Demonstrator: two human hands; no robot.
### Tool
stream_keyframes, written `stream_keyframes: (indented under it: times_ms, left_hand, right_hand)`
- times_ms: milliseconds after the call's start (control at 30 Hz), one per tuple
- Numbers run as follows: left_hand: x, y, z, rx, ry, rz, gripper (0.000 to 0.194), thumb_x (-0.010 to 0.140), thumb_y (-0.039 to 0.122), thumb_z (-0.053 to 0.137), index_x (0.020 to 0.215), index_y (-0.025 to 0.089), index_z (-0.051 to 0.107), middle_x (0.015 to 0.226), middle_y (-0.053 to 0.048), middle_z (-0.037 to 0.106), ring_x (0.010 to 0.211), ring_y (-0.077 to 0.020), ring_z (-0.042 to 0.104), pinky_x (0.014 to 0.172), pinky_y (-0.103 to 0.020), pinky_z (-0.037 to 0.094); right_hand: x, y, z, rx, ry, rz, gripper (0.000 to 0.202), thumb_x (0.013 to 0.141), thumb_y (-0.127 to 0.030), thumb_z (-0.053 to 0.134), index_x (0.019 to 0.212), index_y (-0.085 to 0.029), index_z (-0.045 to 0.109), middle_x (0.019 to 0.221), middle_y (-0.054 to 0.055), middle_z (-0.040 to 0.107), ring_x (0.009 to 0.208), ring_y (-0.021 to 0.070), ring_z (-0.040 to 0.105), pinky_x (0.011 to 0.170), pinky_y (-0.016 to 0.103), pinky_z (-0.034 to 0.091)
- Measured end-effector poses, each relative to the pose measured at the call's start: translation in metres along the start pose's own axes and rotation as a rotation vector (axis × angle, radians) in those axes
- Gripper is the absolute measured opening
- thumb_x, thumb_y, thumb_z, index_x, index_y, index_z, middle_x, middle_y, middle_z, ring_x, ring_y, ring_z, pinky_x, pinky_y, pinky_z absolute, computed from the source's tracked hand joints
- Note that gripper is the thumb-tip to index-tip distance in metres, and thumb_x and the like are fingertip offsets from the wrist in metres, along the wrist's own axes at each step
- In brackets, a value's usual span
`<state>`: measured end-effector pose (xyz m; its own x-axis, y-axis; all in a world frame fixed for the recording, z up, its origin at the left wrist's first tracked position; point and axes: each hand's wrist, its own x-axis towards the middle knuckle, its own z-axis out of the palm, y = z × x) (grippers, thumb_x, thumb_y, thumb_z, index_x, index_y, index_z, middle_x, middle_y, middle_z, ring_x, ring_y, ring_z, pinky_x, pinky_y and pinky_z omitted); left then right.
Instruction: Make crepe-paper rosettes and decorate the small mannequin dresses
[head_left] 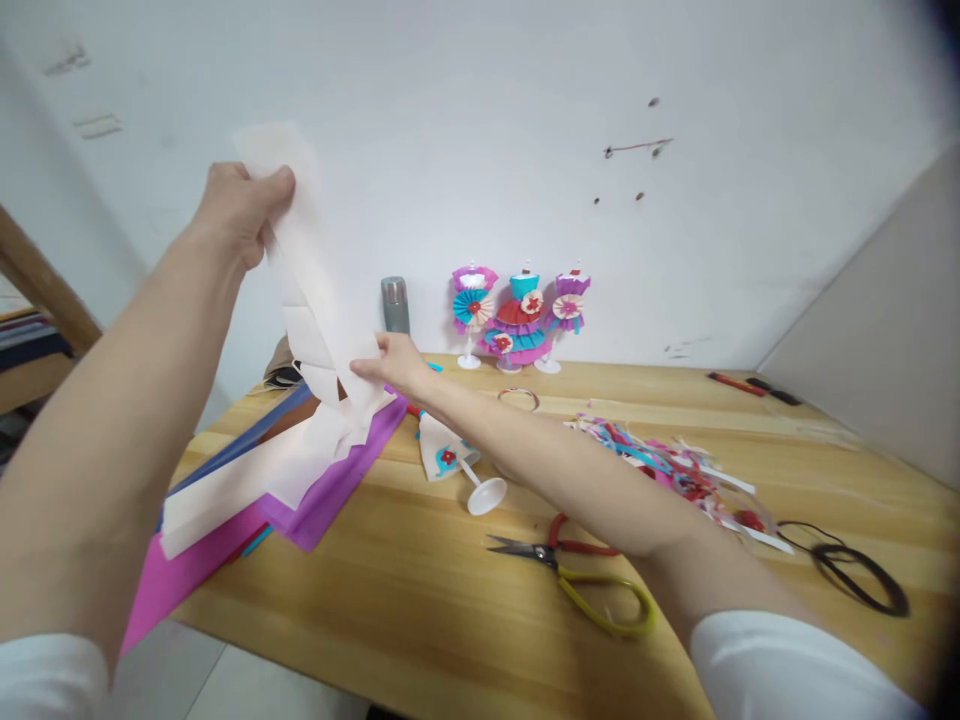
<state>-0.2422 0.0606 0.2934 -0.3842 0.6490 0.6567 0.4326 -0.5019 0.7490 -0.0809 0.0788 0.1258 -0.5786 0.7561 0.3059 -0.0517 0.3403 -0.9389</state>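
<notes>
Raised at the upper left, my left hand (247, 205) pinches the top of a long strip of white paper (300, 270). My right hand (394, 362) grips the same strip lower down, between thumb and fingers. Below, the paper runs into a folded white stack (240, 480) lying over purple paper (322, 510) and pink paper (187, 565). To the right of the stack, a small stand (487, 495) in a white paper dress with a red flower lies tipped over. Scissors (555, 555) with one red and one yellow handle lie spread on the table, below my right forearm.
Against the wall stand several small dress forms (521, 310) in colourful paper dresses, beside a grey-green flask (395, 305). Paper scraps (675, 470) are heaped on the right of the wooden table (420, 600). Farther right lie a black cord loop (862, 580) and pens (739, 384).
</notes>
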Motion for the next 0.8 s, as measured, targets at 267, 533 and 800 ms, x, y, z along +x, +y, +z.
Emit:
stream_keyframes:
  times_ms: [267,533,800]
  left_hand:
    - [0.005,-0.040,-0.015,-0.138,-0.023,-0.314,0.022,0.076,0.014,0.070,0.095,0.013,0.060,0.119,-0.013,0.068,0.110,-0.0228,0.062,0.100,-0.049,0.050]
    - [0.024,-0.051,-0.023,-0.054,0.084,-0.323,0.036,0.060,0.028,0.078,0.088,0.019,0.056,0.109,-0.001,0.071,0.108,-0.0180,0.060,0.092,-0.043,0.051]
    - [0.029,-0.039,-0.023,0.032,0.087,-0.240,0.071,0.026,0.050,0.084,0.084,0.024,0.052,0.077,0.008,0.067,0.104,-0.0164,0.059,0.085,-0.040,0.050]
  right_hand:
    - [-0.051,0.010,-0.032,0.272,-0.053,0.229,0.009,0.065,-0.013,0.070,0.072,-0.011,0.066,0.063,0.000,0.067,0.058,0.0115,0.061,0.058,0.022,0.050]
    - [-0.139,0.025,-0.036,-0.490,-0.348,0.392,0.043,0.066,-0.013,0.068,0.109,-0.014,0.070,0.090,0.005,0.073,0.079,0.0185,0.067,0.065,0.025,0.049]
    - [-0.175,-0.003,-0.030,-1.043,-0.746,0.190,0.031,0.081,-0.020,0.063,0.111,-0.016,0.070,0.102,0.014,0.071,0.095,0.0279,0.068,0.073,0.033,0.050]
